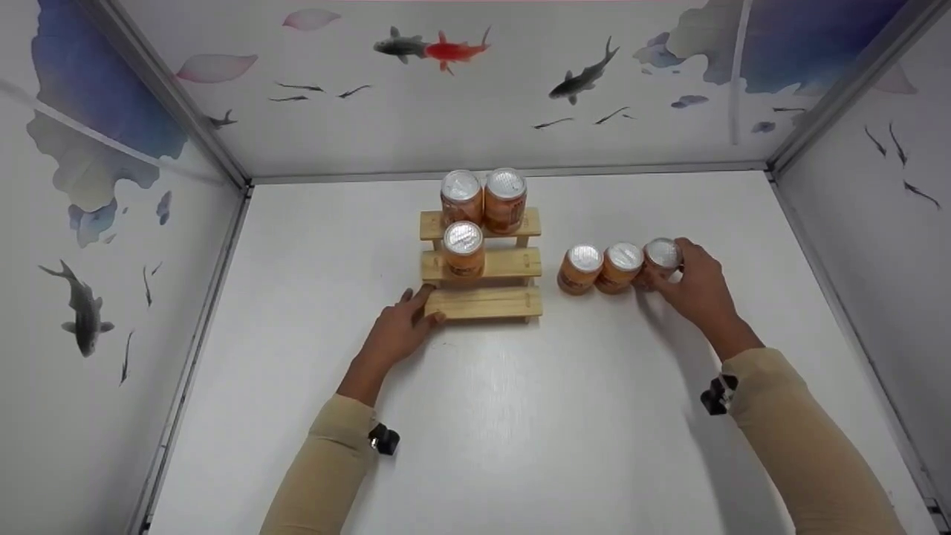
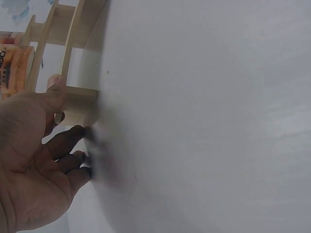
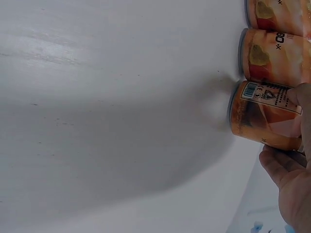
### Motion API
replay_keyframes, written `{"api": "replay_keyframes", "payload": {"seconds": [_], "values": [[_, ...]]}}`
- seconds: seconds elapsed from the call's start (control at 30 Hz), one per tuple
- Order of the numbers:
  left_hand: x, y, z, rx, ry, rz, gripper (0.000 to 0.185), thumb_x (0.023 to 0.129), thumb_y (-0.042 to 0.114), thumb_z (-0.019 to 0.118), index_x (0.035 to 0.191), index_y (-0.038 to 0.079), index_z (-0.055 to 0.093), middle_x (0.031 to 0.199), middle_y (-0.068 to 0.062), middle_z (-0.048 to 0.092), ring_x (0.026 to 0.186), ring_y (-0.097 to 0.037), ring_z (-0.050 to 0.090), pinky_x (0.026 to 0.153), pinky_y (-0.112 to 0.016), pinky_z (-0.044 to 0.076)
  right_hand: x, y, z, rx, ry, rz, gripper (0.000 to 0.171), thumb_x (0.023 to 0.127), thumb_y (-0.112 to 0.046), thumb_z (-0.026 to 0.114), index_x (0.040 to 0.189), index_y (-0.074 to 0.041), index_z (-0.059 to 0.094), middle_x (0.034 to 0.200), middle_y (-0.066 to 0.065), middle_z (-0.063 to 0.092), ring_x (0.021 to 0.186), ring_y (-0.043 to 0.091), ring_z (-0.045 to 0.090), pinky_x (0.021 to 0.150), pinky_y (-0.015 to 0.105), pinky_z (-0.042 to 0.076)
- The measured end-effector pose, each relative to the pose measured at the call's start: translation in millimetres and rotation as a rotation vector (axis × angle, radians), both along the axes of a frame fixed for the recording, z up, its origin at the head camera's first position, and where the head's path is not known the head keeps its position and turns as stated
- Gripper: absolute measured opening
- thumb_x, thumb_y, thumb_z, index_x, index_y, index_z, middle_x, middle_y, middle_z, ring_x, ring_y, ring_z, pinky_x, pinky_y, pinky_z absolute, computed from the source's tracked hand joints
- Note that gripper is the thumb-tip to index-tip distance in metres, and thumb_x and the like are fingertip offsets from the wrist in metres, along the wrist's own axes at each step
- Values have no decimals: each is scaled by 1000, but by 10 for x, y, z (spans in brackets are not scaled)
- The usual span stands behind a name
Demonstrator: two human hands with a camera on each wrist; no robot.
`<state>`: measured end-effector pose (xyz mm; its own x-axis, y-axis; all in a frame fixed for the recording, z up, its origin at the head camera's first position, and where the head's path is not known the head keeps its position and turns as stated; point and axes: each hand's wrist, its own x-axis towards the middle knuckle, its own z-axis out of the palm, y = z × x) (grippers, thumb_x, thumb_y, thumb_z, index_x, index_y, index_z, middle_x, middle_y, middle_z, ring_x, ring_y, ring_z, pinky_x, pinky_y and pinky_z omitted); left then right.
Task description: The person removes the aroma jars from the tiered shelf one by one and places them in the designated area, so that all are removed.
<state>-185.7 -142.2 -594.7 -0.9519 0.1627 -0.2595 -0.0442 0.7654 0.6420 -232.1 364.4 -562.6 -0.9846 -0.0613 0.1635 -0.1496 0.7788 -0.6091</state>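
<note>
A small three-step wooden rack [image 1: 487,303] stands near the back of the table. My left hand [image 1: 396,332] pinches the left end of its lowest step, thumb along the front edge in the left wrist view. Two orange cans with silver lids, a left can [image 1: 461,199] and a right can [image 1: 505,200], stand on the top step. One more can [image 1: 463,251] is on the left part of the middle step. My right hand [image 1: 701,288] grips the rightmost can [image 3: 267,116] of a row of three to the right of the rack, thumb on its label.
The row's left can [image 1: 580,270] and middle can [image 1: 620,269] stand upright side by side on the white table [image 1: 535,423]. White panels [image 1: 475,111] with painted fish enclose the table at the back and both sides.
</note>
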Motion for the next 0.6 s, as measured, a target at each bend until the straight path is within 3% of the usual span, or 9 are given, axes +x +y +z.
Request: {"api": "replay_keyframes", "payload": {"seconds": [0.37,0.6], "values": [[1,-2,8,3,-2,-8,74,111,57,60,174,23,39,176,-31,32,159,-58,39,129,-68,36,2,10,-4,51,-13,-10,48,102,-15,80,138,9,59,130,34,67,109,43,64,92,59,52],[-13,12,-4,-22,-23,4,76,110,59,60,174,25,38,177,-30,31,160,-58,38,129,-67,37,11,1,9,90,-33,-28,60,102,-18,80,146,12,52,138,40,63,134,57,62,109,72,52]]}}
